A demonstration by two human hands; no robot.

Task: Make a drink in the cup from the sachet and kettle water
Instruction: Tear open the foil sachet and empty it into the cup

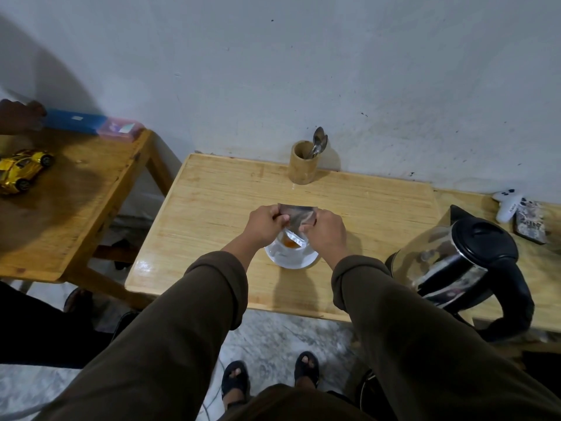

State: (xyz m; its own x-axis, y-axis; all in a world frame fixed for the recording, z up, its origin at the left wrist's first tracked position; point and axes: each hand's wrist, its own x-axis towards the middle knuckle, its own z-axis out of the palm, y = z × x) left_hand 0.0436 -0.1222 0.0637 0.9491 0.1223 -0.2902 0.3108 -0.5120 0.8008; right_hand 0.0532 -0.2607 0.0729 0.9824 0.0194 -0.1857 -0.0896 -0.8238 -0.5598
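A silver sachet (297,215) is held tilted over a white cup (291,259) on the wooden table (212,208). My left hand (265,223) pinches its left top corner and my right hand (326,227) grips its right side. The sachet's lower open end points down into the cup, where orange powder (290,243) shows. A kettle (461,265) with a steel body, black lid and black handle stands to the right of the cup, near the table's right front edge.
A wooden holder (302,162) with spoons stands at the back of the table by the wall. A white controller (508,205) and a phone (529,221) lie at the far right. A second table (91,192) on the left holds a yellow toy car (24,171); another person's hand (21,115) rests there.
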